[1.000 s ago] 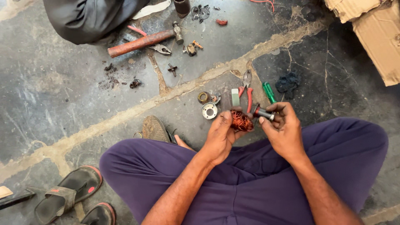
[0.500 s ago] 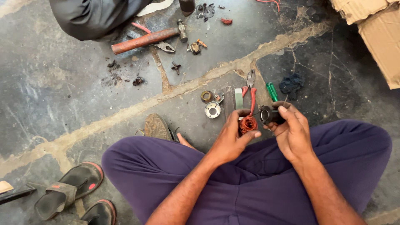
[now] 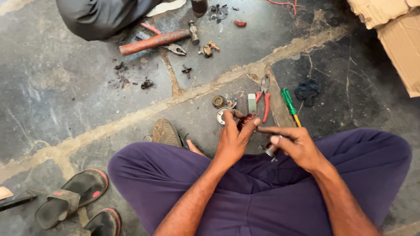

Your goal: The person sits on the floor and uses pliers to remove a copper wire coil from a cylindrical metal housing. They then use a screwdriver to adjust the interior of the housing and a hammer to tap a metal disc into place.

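I sit cross-legged on a stone floor in purple trousers. My left hand (image 3: 232,140) grips a small motor armature with reddish copper windings (image 3: 245,121), held above my knees. My right hand (image 3: 295,144) is closed on a small dark metal part (image 3: 271,151) just right of the armature, its index finger stretched toward the windings. Just beyond my hands on the floor lie red-handled pliers (image 3: 264,98), a green-handled screwdriver (image 3: 289,104), a metal ring (image 3: 218,101) and a round plate (image 3: 224,114).
A hammer with a reddish handle (image 3: 153,41), cutters and small metal bits lie farther out, beside another person's dark-clad leg (image 3: 100,15). Cardboard boxes (image 3: 393,35) stand at the top right, sandals (image 3: 74,196) at the lower left, a dark rag (image 3: 307,91) to the right.
My hands have shifted slightly apart: the left turned the armature, and the right drew back toward my lap with the small dark part.
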